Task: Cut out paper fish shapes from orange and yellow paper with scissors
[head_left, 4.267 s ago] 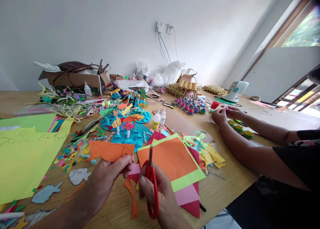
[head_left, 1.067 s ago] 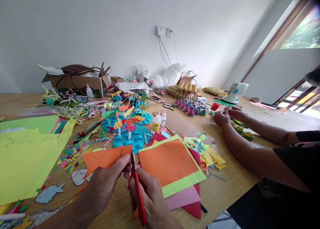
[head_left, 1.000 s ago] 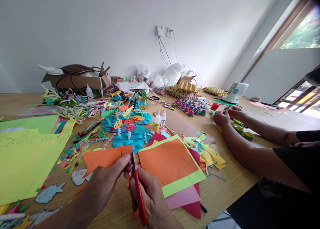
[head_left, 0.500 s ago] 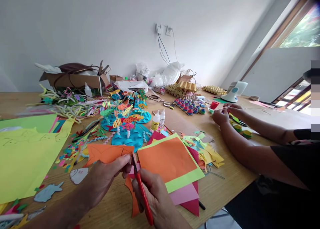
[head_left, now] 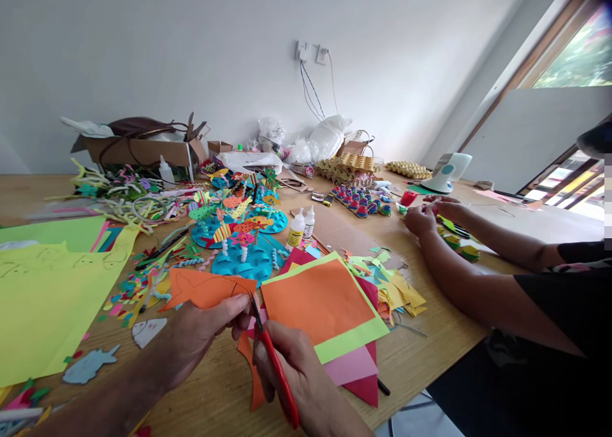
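Red-handled scissors [head_left: 282, 386], earlier held clear of the orange card [head_left: 201, 286], have moved in against its right end. Near that end the left hand [head_left: 205, 329] pinches the card between thumb and fingers; the right hand [head_left: 299, 367] is curled round the handles. Bare wood lies between the forearms, and more bare tabletop [head_left: 411, 354] toward the near-right edge, past the paper stack [head_left: 320, 303] just beside the right hand. The left hand covers part of the card's lower edge; the blades' spread is hard to make out. Held above the tabletop, the card's long axis runs left to right, its drawn fish's tail leftward; the blades point toward the far edge.
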A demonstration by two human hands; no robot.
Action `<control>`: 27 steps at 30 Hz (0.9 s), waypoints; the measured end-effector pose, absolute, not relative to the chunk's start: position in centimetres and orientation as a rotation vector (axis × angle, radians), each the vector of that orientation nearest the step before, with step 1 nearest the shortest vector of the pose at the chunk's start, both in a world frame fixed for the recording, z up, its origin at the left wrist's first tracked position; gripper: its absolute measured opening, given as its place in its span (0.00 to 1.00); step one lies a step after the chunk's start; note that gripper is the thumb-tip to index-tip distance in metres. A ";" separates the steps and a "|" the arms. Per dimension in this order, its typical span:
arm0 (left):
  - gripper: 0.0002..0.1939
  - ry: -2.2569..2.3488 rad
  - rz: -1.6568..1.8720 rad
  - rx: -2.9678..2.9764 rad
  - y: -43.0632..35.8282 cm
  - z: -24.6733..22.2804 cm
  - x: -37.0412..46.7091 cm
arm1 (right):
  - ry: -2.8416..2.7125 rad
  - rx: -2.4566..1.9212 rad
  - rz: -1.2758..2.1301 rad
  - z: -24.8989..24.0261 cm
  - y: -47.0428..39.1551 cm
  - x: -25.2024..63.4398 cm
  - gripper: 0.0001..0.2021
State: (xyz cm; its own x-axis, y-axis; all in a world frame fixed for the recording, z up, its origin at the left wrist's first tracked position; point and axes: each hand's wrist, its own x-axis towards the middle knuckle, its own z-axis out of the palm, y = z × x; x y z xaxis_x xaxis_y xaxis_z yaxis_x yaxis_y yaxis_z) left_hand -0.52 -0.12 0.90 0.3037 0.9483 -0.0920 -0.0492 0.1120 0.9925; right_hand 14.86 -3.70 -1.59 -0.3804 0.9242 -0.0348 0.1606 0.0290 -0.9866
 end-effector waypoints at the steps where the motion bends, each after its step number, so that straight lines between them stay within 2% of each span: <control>1: 0.13 0.988 0.934 1.226 -0.1 0.8 -0.5 | -1.617 -1.121 1.416 -1.8 -3.7 14.9 0.12; 27: 0.11 0.963 0.851 1.224 0.2 1.0 -0.8 | -1.655 -1.199 1.327 -2.1 -3.9 15.0 0.12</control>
